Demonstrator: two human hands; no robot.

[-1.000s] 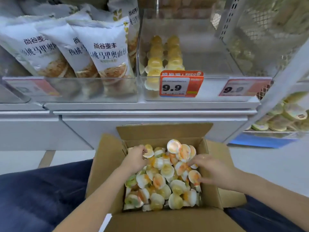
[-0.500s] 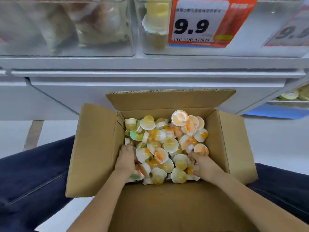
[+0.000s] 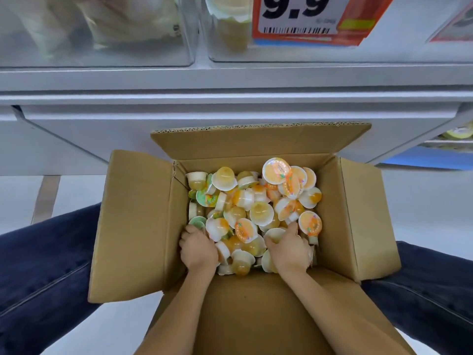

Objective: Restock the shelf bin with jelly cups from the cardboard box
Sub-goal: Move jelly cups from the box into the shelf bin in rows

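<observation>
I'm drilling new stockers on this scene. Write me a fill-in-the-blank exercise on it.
1. The jelly cups lie in a ____ box.
2. Both hands, the left hand and the right hand, are inside the ____.
3. The price tag reads ____.
4. The box's flaps are ____.

Missing words: cardboard; box; 9.9; open

Matt brown cardboard box point(image 3: 139, 226), glossy plastic jelly cups point(image 3: 258, 213), clear smooth plastic shelf bin point(image 3: 332, 51)
</observation>
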